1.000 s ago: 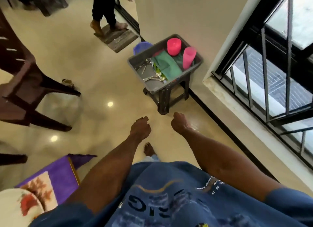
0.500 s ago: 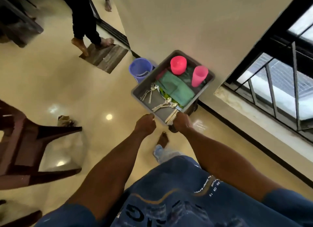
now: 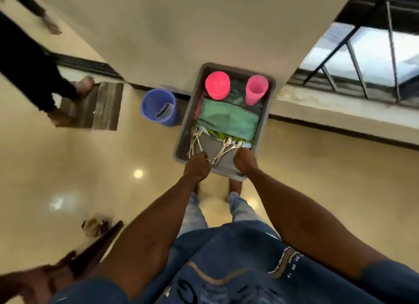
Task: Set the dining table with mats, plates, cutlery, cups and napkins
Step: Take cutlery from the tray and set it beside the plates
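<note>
Closer now, grey tub [image 3: 181, 142] above glossy floor [image 3: 68, 167].

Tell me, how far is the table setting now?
Done: nothing shows here; no table in view. In hand: left hand and right hand reach into the grey tub. Left: forks, spoons, cups and napkins lie inside.

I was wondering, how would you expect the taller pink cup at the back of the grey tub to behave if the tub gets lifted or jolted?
The taller pink cup looks like thin plastic, so probably light and not fragile. It stands upright and is narrow for its height, so it may well tip. It seems to rest on folded green cloth inside the grey tub, likely an uneven footing; being round, it could roll once down.
</note>
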